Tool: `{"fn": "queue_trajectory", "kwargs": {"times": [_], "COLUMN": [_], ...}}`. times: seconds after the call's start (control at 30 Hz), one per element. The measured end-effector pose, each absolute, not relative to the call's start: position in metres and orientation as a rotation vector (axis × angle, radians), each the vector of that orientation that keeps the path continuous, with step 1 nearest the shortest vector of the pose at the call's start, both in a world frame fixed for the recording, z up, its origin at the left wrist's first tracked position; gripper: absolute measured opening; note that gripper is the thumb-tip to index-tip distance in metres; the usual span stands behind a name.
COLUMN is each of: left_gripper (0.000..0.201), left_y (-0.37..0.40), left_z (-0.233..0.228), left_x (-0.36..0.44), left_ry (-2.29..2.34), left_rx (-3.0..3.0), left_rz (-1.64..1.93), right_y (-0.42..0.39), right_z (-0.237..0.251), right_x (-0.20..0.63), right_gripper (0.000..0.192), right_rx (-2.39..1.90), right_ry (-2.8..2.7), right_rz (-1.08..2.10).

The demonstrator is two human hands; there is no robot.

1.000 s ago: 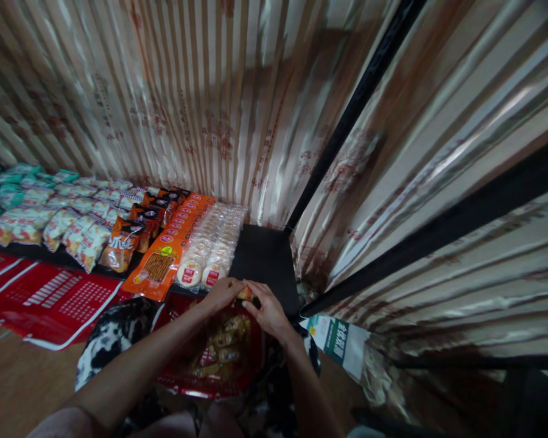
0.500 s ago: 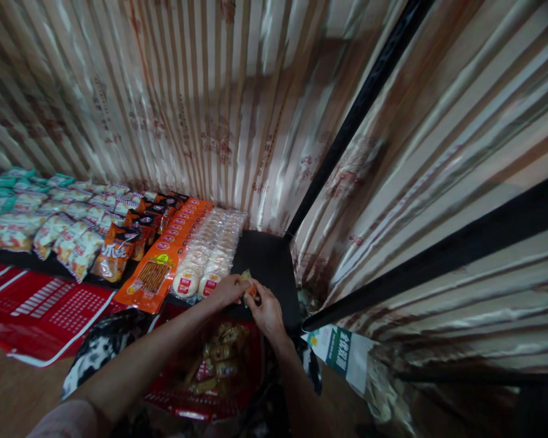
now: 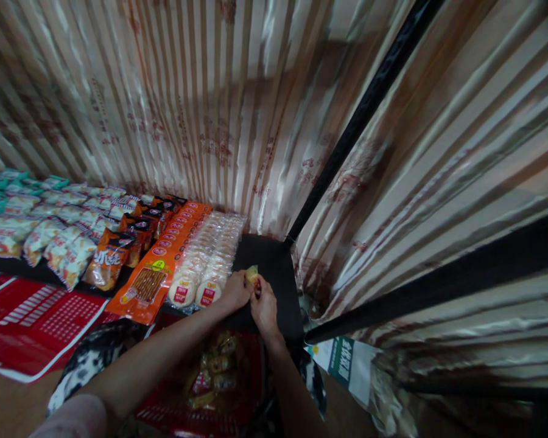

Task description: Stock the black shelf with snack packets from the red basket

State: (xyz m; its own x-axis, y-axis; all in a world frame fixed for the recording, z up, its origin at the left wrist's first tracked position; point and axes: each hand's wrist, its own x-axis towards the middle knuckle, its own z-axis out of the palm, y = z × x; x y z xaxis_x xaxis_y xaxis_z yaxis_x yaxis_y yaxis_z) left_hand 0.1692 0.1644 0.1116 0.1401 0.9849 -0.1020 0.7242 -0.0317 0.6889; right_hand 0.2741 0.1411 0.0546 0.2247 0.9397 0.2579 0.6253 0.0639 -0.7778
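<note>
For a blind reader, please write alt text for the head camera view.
Both hands, left hand and right hand, hold a small yellow snack packet over a black shelf. Rows of snack packets lie to the left, before a striped curtain.

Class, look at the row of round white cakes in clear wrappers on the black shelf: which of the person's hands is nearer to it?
Left. The left hand lies right beside the row of round white cakes in clear wrappers; the right hand sits farther right, over the bare black shelf.
</note>
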Motion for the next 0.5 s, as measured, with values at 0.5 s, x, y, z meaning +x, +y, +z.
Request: {"fn": "queue_trajectory", "kwargs": {"times": [0.5], "left_gripper": [0.038], "left_y": [0.17], "left_z": [0.117], "left_x": [0.187], "left_ry": [1.654], "left_rx": [1.807], "left_rz": [0.438], "right_y": [0.139], "right_z": [0.056], "right_x": [0.283], "right_gripper": [0.048], "right_rx": [-1.903], "right_ry": [-1.579], "right_rz": [0.285]}}
